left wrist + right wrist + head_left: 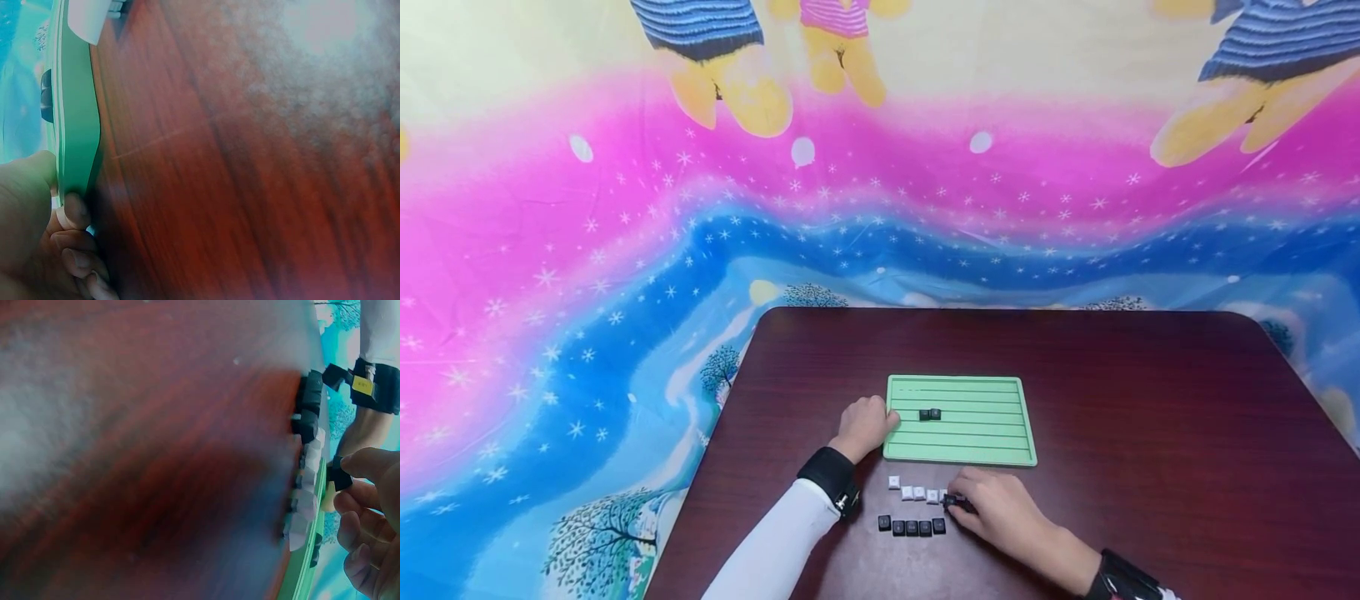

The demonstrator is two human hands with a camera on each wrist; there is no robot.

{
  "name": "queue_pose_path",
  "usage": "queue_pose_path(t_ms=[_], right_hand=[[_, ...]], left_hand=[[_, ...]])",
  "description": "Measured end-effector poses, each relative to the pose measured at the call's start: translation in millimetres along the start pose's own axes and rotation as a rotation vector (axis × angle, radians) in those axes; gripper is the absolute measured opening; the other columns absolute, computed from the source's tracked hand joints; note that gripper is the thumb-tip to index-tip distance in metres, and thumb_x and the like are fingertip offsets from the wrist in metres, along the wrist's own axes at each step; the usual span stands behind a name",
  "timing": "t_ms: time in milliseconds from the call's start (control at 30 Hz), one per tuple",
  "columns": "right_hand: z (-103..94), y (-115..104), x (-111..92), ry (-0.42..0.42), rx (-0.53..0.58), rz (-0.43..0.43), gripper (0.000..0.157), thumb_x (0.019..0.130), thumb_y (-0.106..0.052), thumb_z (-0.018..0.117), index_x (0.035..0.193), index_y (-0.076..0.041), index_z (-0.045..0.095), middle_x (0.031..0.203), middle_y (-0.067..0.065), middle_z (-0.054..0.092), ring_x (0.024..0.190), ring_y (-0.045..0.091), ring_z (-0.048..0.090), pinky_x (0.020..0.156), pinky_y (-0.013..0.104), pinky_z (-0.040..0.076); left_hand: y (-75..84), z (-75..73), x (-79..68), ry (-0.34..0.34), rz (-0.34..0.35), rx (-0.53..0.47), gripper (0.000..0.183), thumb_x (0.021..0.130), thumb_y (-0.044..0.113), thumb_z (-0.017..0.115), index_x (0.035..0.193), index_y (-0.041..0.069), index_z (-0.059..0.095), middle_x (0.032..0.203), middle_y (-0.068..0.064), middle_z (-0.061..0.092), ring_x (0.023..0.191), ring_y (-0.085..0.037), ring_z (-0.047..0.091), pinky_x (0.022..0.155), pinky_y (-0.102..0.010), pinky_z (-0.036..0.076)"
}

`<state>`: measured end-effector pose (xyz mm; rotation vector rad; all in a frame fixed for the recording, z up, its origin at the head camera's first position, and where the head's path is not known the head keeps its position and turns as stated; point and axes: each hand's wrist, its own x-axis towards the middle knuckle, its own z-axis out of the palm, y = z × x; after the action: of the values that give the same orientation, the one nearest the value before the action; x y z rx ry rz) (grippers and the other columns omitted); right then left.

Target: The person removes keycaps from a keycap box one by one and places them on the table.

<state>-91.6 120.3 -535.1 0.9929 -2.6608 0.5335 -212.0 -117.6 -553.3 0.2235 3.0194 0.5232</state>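
Observation:
A light green ridged tray (981,422) lies on the table, with two black keycaps (929,414) side by side on it. At its left edge my left hand (862,425) grips the rim, thumb above and fingers along the side in the left wrist view. Between thumb and forefinger, my right hand (1003,508) pinches a black keycap (339,474) just in front of the tray. This hand is beside the right end of a row of several white keycaps (919,493). A row of several black keycaps (912,528) lies nearer to me.
The dark reddish-brown table (1150,417) extends to both sides and behind the tray. A printed cloth (880,183) with pink and blue bands hangs behind it. Black bands with devices are on both wrists, and a white sleeve (778,533) covers the left forearm.

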Motion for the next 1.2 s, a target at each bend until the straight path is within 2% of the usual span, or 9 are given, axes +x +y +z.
queue_pose_path(t_ms=[667, 1200], right_hand=[[9.0, -6, -12, -0.09, 0.012, -0.004, 0.017, 0.079, -0.025, 0.081, 0.093, -0.018, 0.074, 0.084, -0.011, 0.064, 0.07, 0.002, 0.06, 0.059, 0.025, 0.05], [13.0, -5, -19, -0.017, -0.03, -0.046, 0.014, 0.077, -0.024, 0.08, 0.086, -0.022, 0.07, 0.081, -0.014, 0.061, 0.066, 0.002, 0.058, 0.055, 0.023, 0.046]], left_hand=[[0.4, -1.3, 0.0, -0.001, -0.001, 0.001, 0.041, 0.089, 0.027, 0.056, 0.057, 0.017, 0.034, 0.055, 0.001, 0.035, 0.05, -0.02, 0.042, 0.048, -0.035, 0.035], [0.2, 1.0, -0.2, -0.002, 0.003, -0.014, 0.043, 0.089, 0.025, 0.056, 0.055, 0.017, 0.032, 0.054, 0.004, 0.026, 0.047, -0.017, 0.033, 0.046, -0.032, 0.03]])
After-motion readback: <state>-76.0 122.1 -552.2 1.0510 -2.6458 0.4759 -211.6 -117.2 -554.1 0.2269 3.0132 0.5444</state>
